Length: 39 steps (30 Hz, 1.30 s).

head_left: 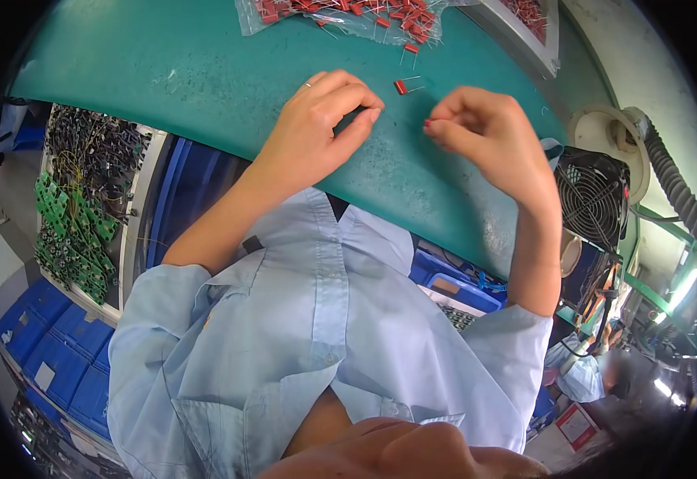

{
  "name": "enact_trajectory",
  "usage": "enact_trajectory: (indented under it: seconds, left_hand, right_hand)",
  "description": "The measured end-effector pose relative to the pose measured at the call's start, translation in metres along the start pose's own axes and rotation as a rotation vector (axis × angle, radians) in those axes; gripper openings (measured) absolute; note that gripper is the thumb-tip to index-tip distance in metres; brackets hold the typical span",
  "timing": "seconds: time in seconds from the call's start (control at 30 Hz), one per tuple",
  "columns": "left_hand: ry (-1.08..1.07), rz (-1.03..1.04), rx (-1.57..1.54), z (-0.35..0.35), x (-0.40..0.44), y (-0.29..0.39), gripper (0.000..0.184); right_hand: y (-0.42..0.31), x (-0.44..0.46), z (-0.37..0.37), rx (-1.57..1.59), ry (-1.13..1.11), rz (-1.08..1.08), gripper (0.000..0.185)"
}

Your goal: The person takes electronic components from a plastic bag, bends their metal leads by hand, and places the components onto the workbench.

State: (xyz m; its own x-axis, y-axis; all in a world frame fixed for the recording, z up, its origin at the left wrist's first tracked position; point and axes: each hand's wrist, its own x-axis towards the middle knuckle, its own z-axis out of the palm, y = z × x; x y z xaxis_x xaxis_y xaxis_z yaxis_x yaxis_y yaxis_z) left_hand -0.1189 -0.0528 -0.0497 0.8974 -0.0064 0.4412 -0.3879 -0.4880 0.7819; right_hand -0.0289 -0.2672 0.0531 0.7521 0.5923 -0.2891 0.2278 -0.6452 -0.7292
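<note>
Above the green work mat [229,88], my left hand [310,128] is closed, with thumb and forefinger tips together. Whatever may be between them is too small to make out. My right hand [492,140] pinches a small red capacitor [427,123], of which only a red end shows at the fingertips. Between and beyond the hands lies a red capacitor [400,87] with two long wire leads pointing right. Another red capacitor [411,49] lies farther back, its leads toward me. Behind it, a clear plastic bag [348,25] spills many more of them.
A metal-edged tray [552,56] holding red parts stands at the back right. Beside the mat's right end are a black fan [592,195] and a flexible duct [672,172]. Green circuit boards [73,231] and blue bins [65,343] are at left. Another person [584,375] sits at lower right.
</note>
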Motion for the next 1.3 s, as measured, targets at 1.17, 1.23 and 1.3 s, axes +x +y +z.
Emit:
enact_trajectory:
  seconds: [1.17, 1.23, 1.3]
  left_hand:
    - [-0.069, -0.055, 0.063, 0.003, 0.006, 0.004, 0.007]
    - [-0.063, -0.044, 0.064, 0.004, 0.006, 0.003, 0.007]
    - [-0.056, -0.038, 0.065, 0.004, 0.005, 0.002, 0.007]
  right_hand:
    - [0.052, -0.029, 0.017, -0.562, 0.345, -0.302, 0.004]
    - [0.047, -0.031, 0.016, -0.636, 0.319, -0.318, 0.004]
    - [0.044, -0.031, 0.015, -0.676, 0.293, -0.323, 0.004]
